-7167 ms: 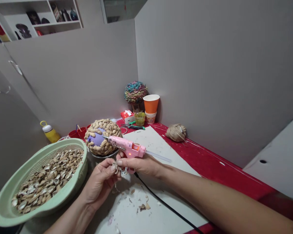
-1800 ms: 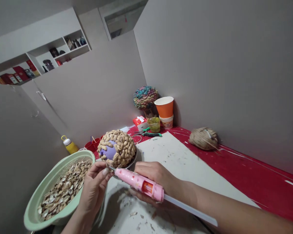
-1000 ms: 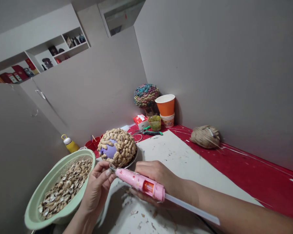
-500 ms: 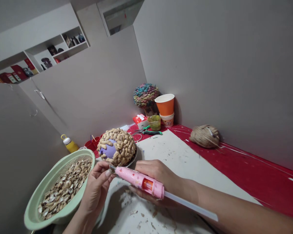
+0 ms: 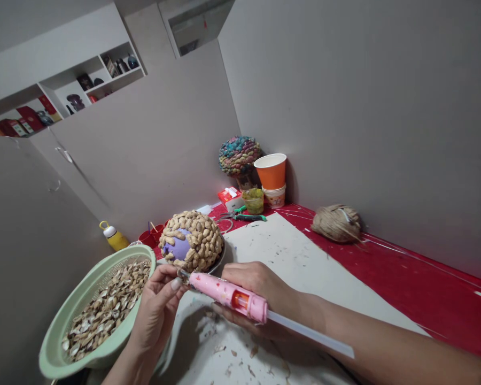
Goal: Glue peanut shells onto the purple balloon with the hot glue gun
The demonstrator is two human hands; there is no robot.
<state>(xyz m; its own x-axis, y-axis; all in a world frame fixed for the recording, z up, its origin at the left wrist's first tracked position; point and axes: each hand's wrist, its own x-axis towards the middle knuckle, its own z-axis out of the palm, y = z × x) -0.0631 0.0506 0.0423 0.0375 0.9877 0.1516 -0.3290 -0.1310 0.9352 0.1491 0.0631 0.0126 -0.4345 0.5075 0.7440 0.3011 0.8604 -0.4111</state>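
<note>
My right hand (image 5: 256, 283) is wrapped around a pink glue gun (image 5: 220, 293), with a long translucent glue stick (image 5: 312, 334) poking out of its back end. Its metal nozzle points left, at the fingertips of my left hand (image 5: 162, 299). Those fingers pinch a small peanut shell (image 5: 180, 274), mostly hidden behind the thumb and nozzle. Just beyond sits a purple balloon (image 5: 178, 248) largely covered with peanut shells (image 5: 204, 238), resting in a metal bowl whose rim shows at the right. Left of my hand, a pale green basket (image 5: 50, 342) holds many loose shell halves (image 5: 108, 307).
White paper (image 5: 280, 251) with scattered crumbs covers part of the red tabletop (image 5: 425, 294). Toward the back are pliers (image 5: 248, 217), a multicoloured ball-topped piece (image 5: 240, 155), an orange cup (image 5: 271, 174), a twine ball (image 5: 336, 223) and a yellow bottle (image 5: 118, 240).
The glue gun has shifted very slightly left and up, its nozzle staying at my left fingertips. Both hands otherwise keep nearly the same position and grip.
</note>
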